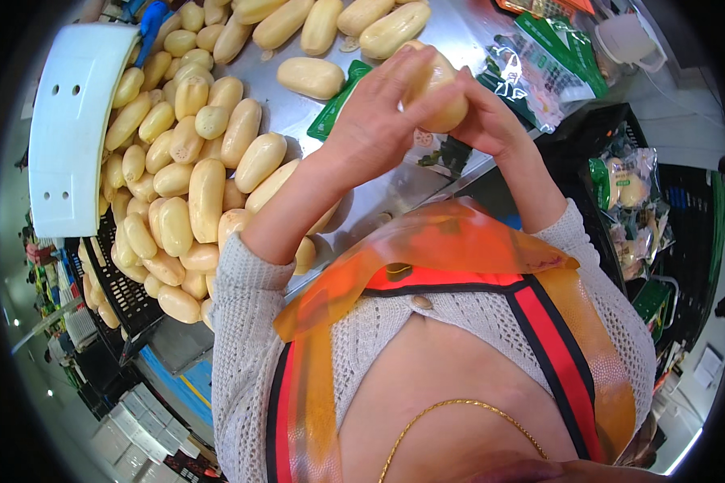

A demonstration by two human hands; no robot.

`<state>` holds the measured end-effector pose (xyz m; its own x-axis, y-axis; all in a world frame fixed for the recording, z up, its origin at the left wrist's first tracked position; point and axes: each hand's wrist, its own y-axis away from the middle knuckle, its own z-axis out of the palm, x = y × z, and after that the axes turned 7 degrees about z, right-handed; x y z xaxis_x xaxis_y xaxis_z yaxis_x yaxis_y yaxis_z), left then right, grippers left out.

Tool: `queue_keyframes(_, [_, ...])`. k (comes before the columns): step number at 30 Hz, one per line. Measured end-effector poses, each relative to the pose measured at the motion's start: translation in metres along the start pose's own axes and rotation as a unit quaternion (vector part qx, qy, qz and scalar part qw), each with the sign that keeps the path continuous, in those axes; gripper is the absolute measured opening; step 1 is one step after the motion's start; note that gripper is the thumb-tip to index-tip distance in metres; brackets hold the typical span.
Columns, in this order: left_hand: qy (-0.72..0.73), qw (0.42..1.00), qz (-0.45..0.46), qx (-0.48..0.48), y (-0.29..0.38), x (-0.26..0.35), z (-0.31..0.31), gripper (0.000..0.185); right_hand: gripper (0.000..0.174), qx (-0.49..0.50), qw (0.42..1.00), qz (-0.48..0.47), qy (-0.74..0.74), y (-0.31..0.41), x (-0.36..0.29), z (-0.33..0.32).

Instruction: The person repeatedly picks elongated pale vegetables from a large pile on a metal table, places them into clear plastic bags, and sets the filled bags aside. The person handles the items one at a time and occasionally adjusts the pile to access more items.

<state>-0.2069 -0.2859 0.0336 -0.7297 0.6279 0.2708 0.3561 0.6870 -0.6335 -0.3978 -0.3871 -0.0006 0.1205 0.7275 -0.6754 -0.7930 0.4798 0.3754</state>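
Between my two hands, above the metal table, is a peeled lotus root section (444, 111). My left hand (383, 111) lies over its near left side with the fingers across it. The fingertips of my right hand (486, 115) touch its right side. Beneath my left hand a green printed plastic bag (332, 115) rests on the table, with another lotus root section (310, 78) against it. A large heap of peeled lotus root sections (207, 193) covers the left side. More green and clear printed bags (541, 66) lie to the right of my hands.
A white plastic board with holes (78, 133) stands at the heap's left edge, beside a blue item (151, 27). Black crates hold lotus root at the lower left and packed bags (631, 187) at the right. A white plastic jug (631, 39) is at the upper right.
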Motion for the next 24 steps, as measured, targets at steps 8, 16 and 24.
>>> queue_keyframes(8, [0.070,0.969,-0.235,-0.025,0.030,0.053,0.057,0.062,0.062,0.116,0.987,-0.103,0.035,0.101,0.008,-0.084])
queue_keyframes(16, [0.012,0.954,-0.296,-0.044,0.029,0.069,0.115,0.045,0.062,0.217,0.954,0.017,0.204,0.144,0.052,-0.093])
queue_keyframes(24, [0.048,0.934,-0.355,-0.008,0.027,0.070,0.092,0.070,0.053,0.114,0.959,0.105,0.238,0.125,0.071,-0.081])
